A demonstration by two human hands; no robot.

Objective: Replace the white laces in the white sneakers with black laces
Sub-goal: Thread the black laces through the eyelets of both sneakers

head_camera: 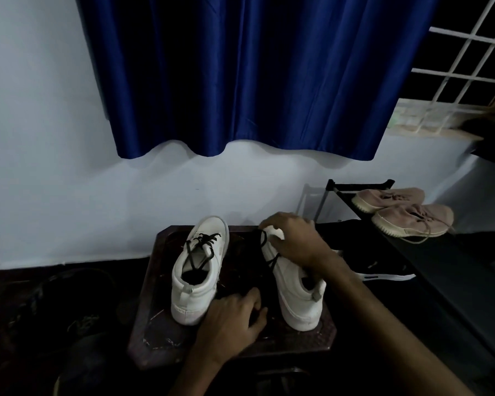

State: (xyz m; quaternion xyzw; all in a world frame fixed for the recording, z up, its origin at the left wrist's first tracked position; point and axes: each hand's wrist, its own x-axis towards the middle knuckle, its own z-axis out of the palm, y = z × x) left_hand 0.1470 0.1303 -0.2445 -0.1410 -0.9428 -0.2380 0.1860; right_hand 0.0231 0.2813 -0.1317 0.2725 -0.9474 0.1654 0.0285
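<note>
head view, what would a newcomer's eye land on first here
Two white sneakers with black laces stand on a dark stool at bottom centre; the right hand grips the toe of the right sneaker. A deep blue curtain fills the upper wall, and pinkish shoes sit at right.

We find the room dim: the floor at near left sinks almost to black, while the pale wall takes soft, even light. The white sneakers stand out brightest (a flat, matte white). Lines bow toward the edges, and the far-right window grille looks smeared.
</note>
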